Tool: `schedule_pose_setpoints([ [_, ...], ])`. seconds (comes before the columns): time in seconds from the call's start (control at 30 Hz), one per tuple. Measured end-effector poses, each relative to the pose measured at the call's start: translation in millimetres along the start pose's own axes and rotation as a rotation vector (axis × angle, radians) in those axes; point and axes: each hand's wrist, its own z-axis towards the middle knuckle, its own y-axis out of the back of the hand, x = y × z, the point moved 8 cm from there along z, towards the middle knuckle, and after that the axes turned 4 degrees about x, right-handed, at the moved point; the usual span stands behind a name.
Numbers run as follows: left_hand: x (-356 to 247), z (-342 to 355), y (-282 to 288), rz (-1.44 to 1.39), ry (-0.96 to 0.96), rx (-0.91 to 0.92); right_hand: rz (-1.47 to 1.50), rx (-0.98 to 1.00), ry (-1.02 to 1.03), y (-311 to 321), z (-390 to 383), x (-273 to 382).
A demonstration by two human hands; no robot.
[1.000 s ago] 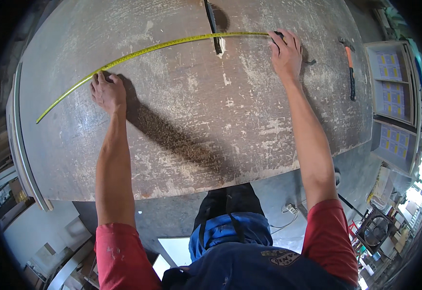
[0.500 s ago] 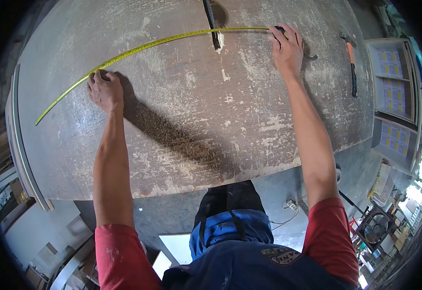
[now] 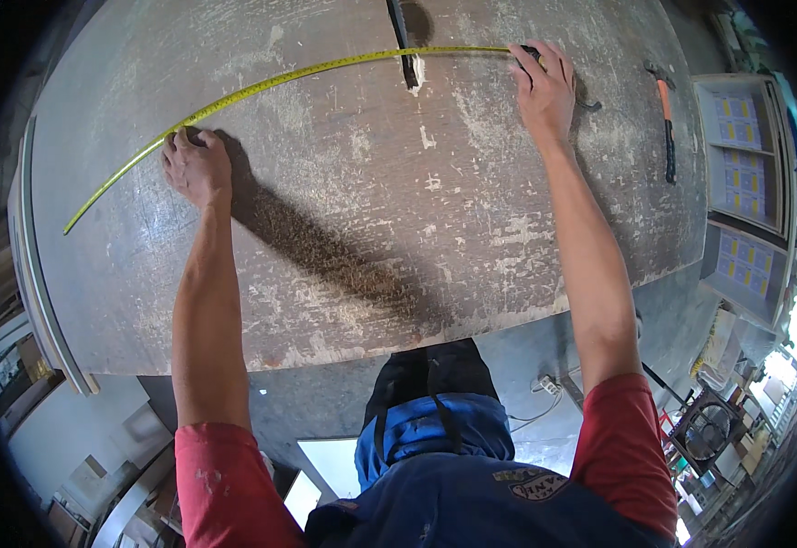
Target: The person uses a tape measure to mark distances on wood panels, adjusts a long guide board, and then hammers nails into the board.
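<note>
A yellow tape measure blade (image 3: 316, 68) stretches across a worn wooden tabletop (image 3: 353, 219), bowing away from me in the picture. Its dark case sits in my right hand (image 3: 546, 91), whose fingers wrap over it at the far right; most of the case is hidden. My left hand (image 3: 198, 169) has its fingers curled at the blade's near edge, some way in from its free end at the left. A small dark curved piece (image 3: 590, 107) shows beside my right wrist. The blade crosses a long black strip (image 3: 403, 41) at the far middle.
A hammer (image 3: 664, 123) with an orange and black handle lies at the right of the tabletop. Past that edge stands a shelf unit (image 3: 744, 151) with labelled panels. Long boards (image 3: 38, 265) lean along the left edge. A power socket (image 3: 547, 384) and a fan (image 3: 707, 431) are below.
Both hands and the tape measure stay almost in place. The left hand and the blade shift very slightly left and away from me.
</note>
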Motion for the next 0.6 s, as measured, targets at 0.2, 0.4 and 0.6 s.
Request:
schedule_pose_setpoints([
  [0.2,3.5,0.9,-1.2,-0.008,-0.001,0.001,-0.022,0.001,0.009,-0.9,0.1,1.4],
  [0.4,1.6,0.8,-1.3,-0.003,0.001,-0.017,-0.007,-0.015,0.010,-1.4,-0.9,-2.6],
  [0.6,4.1,0.6,-2.2,0.007,-0.008,-0.011,-0.016,0.010,-0.005,-3.6,-1.7,-3.1],
])
